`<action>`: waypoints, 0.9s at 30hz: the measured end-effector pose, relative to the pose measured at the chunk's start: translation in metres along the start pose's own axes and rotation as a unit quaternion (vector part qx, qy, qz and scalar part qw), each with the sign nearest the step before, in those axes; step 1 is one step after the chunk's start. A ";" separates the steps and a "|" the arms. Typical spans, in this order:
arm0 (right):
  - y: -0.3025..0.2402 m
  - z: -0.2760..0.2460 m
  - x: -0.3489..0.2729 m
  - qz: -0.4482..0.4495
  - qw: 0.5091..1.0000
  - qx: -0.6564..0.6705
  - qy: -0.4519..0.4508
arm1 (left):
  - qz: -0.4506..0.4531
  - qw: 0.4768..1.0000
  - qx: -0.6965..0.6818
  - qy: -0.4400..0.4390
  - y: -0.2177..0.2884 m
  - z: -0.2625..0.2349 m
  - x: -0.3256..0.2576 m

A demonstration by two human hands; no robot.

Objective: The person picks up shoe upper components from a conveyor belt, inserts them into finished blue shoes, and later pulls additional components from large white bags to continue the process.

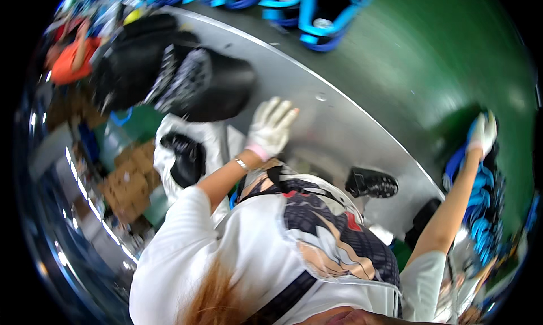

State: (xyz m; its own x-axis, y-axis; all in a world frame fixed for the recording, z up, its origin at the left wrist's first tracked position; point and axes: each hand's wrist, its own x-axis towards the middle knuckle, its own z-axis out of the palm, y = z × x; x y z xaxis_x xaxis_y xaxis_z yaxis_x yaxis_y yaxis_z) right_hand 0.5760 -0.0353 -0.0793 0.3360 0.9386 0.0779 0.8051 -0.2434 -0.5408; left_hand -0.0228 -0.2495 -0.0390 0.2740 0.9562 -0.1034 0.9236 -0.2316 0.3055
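Reaching wide, the right hand point(483, 135) met the blue pieces point(481, 195) bunched on the right, within arm's length, though I could not tell whether its fingers gripped one. The left hand point(272, 127), loosely spread and holding nothing, was over the metal table point(328, 116), perhaps for balance. Past the table's pale curved edge point(349, 97), open green surface point(418, 70) separated those pieces from the blue loops point(308, 11) ahead.

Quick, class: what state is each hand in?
Left hand: open, holding nothing.
Right hand: at a blue item; grip can't be told.
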 end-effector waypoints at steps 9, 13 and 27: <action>-0.048 0.029 -0.042 -0.170 0.866 -0.466 0.055 | 0.006 0.996 -0.047 0.077 -0.013 -0.004 -0.002; -0.053 0.035 -0.044 -0.176 0.865 -0.466 0.057 | 0.011 0.992 -0.066 0.108 -0.023 -0.001 -0.006; -0.063 0.058 -0.058 -0.210 0.905 -0.367 0.053 | -0.014 0.993 -0.075 0.090 -0.027 0.009 -0.019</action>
State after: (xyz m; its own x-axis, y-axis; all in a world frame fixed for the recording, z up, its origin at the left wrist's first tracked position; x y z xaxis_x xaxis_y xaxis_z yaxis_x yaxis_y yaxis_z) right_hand 0.4774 -0.0599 -0.0978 -0.0619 0.9669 0.2477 0.9675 -0.0029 0.2529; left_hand -0.0503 -0.2632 -0.0541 0.1836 0.9816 0.0523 0.8762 -0.1875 0.4439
